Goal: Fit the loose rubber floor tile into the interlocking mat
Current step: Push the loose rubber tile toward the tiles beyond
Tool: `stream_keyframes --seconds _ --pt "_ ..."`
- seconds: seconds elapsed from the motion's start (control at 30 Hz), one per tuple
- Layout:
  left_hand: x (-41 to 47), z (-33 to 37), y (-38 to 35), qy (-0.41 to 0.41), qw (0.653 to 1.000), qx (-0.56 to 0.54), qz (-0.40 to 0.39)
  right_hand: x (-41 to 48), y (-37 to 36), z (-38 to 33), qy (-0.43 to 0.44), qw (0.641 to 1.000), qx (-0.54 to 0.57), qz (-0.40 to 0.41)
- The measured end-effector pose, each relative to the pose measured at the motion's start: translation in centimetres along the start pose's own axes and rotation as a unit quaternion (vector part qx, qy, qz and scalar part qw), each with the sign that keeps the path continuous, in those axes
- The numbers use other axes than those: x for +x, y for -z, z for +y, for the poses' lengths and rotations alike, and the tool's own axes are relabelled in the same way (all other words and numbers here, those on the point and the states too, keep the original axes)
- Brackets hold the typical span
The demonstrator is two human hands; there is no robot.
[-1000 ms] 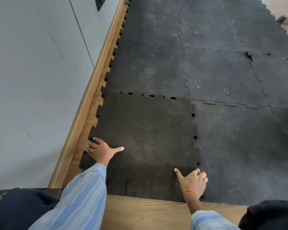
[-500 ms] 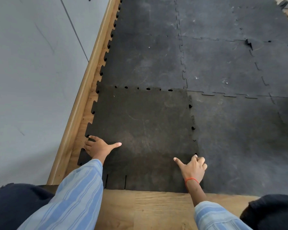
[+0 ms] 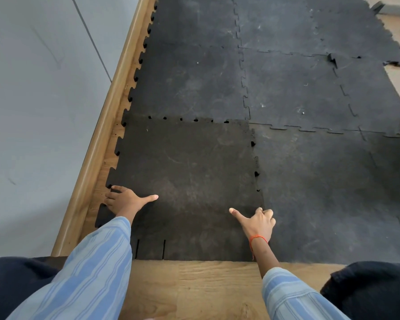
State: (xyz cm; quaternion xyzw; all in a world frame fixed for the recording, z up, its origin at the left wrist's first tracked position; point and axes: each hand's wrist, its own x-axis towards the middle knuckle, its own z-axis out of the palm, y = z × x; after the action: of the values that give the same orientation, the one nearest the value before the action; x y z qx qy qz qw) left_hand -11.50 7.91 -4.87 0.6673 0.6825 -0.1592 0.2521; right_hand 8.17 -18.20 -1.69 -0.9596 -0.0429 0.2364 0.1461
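The loose rubber tile (image 3: 185, 172), dark and a little browner than its neighbours, lies flat at the near left corner of the black interlocking mat (image 3: 310, 88). Small open holes show along its far seam and its right seam. My left hand (image 3: 127, 200) sits on its toothed left edge, fingers hooked over the tabs and thumb spread across the top. My right hand (image 3: 259, 221) rests on the right seam near the tile's near corner, fingers curled down and thumb pointing left. Whether those fingers reach under the edge is hidden.
A grey wall (image 3: 44, 112) with a wooden skirting (image 3: 106, 116) runs close along the tile's left side. Bare wooden floor (image 3: 194, 289) lies just in front of the mat. A lifted tile corner (image 3: 331, 57) sticks up far right. My dark-clothed knees (image 3: 14, 285) flank the view.
The view has tipped down and nearer. My right hand has crept a little farther along the right seam. My left hand keeps its place on the left edge.
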Motion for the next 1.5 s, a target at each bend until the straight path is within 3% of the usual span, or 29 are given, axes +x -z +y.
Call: stream_keyframes --seconds 0.8,1.03,1.27,1.4,1.5 --pt "-0.8 -1.1 -0.3 -0.016 1.0 0.025 -0.006 0.1 -0.6 0.9 0.034 0.999 -0.024 0.005" --pt "-3.4 1.9 -2.7 -0.062 0.996 0.035 -0.051 0.2 -1.2 0.1 -0.042 0.991 0.112 0.064" --pt "-5.1 3.3 -4.5 -0.156 0.983 0.082 -0.059 -0.5 -3.5 1.6 0.08 0.995 0.048 0.047" --pt "-5.1 4.2 -4.7 -0.149 0.982 0.088 -0.07 0.9 -3.1 1.3 0.091 0.995 -0.014 0.026" --pt "-5.1 4.3 -4.6 -0.14 0.982 0.094 -0.081 2.2 -2.2 0.6 0.064 0.997 0.031 0.017"
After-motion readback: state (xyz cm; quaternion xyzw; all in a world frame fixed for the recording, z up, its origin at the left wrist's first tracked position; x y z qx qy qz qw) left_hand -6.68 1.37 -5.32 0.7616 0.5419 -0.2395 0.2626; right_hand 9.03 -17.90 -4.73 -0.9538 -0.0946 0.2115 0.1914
